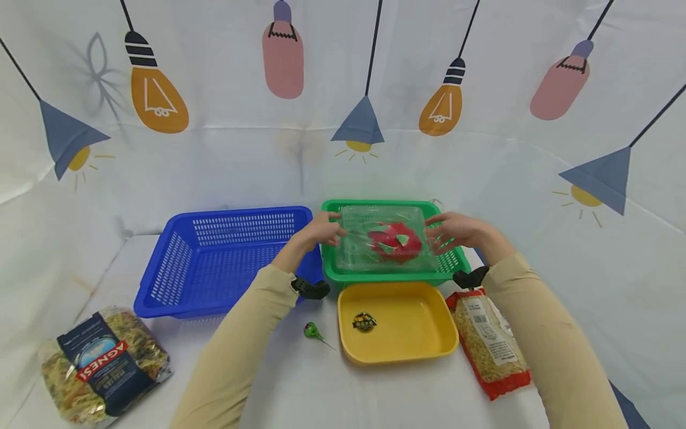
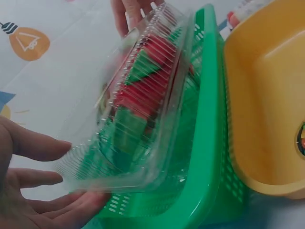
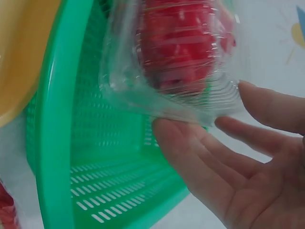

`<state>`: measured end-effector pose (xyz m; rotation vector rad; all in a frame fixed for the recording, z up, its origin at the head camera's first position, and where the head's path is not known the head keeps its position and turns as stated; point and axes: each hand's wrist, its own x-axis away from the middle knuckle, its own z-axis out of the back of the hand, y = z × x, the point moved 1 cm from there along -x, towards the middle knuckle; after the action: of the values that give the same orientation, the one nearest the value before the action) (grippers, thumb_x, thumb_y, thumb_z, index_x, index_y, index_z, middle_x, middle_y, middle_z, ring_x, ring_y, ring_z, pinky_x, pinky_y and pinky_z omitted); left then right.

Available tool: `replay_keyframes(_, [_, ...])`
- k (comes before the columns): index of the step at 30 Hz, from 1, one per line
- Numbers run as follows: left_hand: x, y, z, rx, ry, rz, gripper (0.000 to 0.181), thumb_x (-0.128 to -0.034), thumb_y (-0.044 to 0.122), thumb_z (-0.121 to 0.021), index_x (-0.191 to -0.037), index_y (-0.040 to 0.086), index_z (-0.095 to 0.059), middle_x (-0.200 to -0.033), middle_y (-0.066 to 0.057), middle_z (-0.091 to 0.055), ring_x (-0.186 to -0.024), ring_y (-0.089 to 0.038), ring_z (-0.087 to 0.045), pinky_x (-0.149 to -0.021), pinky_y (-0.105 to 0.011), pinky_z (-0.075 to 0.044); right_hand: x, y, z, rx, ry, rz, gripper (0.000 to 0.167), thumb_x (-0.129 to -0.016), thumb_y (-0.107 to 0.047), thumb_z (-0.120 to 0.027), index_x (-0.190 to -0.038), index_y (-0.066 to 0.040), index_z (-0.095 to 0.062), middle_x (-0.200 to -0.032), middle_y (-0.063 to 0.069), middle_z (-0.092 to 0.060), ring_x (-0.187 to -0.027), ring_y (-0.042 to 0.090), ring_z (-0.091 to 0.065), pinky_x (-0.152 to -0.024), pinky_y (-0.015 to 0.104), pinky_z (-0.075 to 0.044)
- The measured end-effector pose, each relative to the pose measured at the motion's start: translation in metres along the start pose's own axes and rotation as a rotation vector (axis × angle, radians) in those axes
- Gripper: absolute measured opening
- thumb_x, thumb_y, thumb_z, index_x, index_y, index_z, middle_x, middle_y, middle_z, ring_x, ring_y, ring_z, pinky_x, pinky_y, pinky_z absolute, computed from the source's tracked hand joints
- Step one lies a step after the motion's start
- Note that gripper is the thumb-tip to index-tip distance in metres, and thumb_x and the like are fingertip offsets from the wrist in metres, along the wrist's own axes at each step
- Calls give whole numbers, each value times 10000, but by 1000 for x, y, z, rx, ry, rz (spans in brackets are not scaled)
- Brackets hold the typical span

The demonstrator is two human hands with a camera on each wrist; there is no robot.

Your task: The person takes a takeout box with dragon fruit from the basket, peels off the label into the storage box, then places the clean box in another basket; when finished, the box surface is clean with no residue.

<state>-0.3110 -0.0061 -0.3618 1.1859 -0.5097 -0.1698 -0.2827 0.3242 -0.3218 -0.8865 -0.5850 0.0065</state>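
Observation:
A clear plastic clamshell box (image 1: 354, 250) with a red and green dragon fruit (image 1: 395, 242) inside is over the green basket (image 1: 391, 277). At the box's left end, my left hand (image 1: 324, 229) holds it, thumb on one side and fingers at the lower edge in the left wrist view. The right hand (image 1: 455, 231) grips the opposite end, its fingertips under the corner in the right wrist view. The box sits tilted within the basket's rim in the wrist views. Whether its base touches the basket floor is hidden.
Left of the green basket stands a blue basket (image 1: 225, 268). In front is a yellow tray (image 1: 399, 328), with a green wrapped lollipop (image 1: 312, 330) beside it. A pasta bag (image 1: 107, 363) lies at the left, and a red-edged grain bag (image 1: 490, 342) lies by the right forearm.

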Motion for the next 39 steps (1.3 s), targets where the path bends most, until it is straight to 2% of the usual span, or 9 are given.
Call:
replay_keyframes(6, [-7, -3, -15, -96, -39, -4, 630, -981, 25, -579, -1536, -42, -289, -1478, -252, -448, -505, -80, -365, -632, -276, -393, -11, 12, 0, 30, -34, -53, 599, -1075, -164, -451, -1568, 39, -178, -1529, 348, -292, -1258, 457, -533, -971, 478, -519])
replay_keyframes(11, [-11, -9, -28, -223, -36, 2, 619, -994, 43, -562, -1527, -75, -269, -1541, -253, -347, -544, -80, -364, -672, -322, -408, -17, 21, -4, 32, -9, -89, 579, -1070, -133, -452, -1569, 30, -207, -1507, 348, -333, -1237, 451, -548, -995, 499, -501])
replay_keyframes(15, [-14, -12, -33, -293, -27, 35, 599, -1008, 52, -545, -1528, -55, -268, -1522, -243, -367, -542, -94, -349, -708, -370, -413, -22, 27, -8, 18, -16, -112, 584, -1068, -122, -453, -1576, 15, -200, -1529, 346, -303, -1262, 458, -532, -1008, 501, -491])
replay_keyframes(24, [-15, -6, -36, -383, -41, 71, 585, -1016, 60, -527, -1526, -47, -260, -1358, -227, -471, -545, -128, -382, -728, -405, -446, -29, 33, -9, 47, -46, -90, 585, -1074, -108, -434, -1576, 32, -169, -1560, 349, -235, -1298, 469, -501, -1005, 495, -493])
replay_keyframes(26, [-14, -6, -36, -407, -41, 70, 580, -1019, 68, -527, -1521, -51, -262, -1247, -212, -525, -545, -128, -389, -715, -396, -451, -29, 33, -9, 65, -50, -84, 584, -1074, -117, -439, -1576, 29, -178, -1556, 347, -249, -1290, 463, -511, -1005, 500, -491])
replay_keyframes(28, [-13, -5, -36, -436, -43, 59, 469, -1021, 68, -525, -1439, -71, -363, -1005, -152, -561, -533, -125, -380, -677, -373, -437, -28, 32, -9, 82, -57, -78, 579, -1075, -116, -437, -1575, 29, -183, -1555, 347, -253, -1292, 466, -509, -1005, 503, -490])
replay_keyframes(32, [-10, -6, -39, -473, -55, 58, 419, -1028, 67, -512, -1400, -79, -388, -728, -43, -406, -488, -109, -295, -594, -319, -365, -27, 30, -10, 107, -71, -80, 573, -1076, -110, -432, -1574, 31, -184, -1573, 336, -220, -1304, 478, -491, -996, 501, -498])
replay_keyframes(35, [-11, -6, -41, -512, -69, 68, 463, -1035, 70, -492, -1446, -83, -342, -703, -27, -362, -477, -98, -243, -534, -281, -325, -26, 30, -11, 117, -83, -88, 574, -1079, -108, -423, -1574, 35, -171, -1584, 333, -190, -1308, 485, -483, -987, 492, -506])
replay_keyframes(39, [-14, -6, -43, -546, -72, 78, 348, -1041, 65, -460, -1354, -82, -421, -671, -13, -298, -484, -91, -174, -497, -267, -266, -24, 29, -11, 128, -93, -82, 575, -1082, -106, -412, -1571, 51, -153, -1581, 343, -179, -1302, 487, -486, -989, 491, -505])
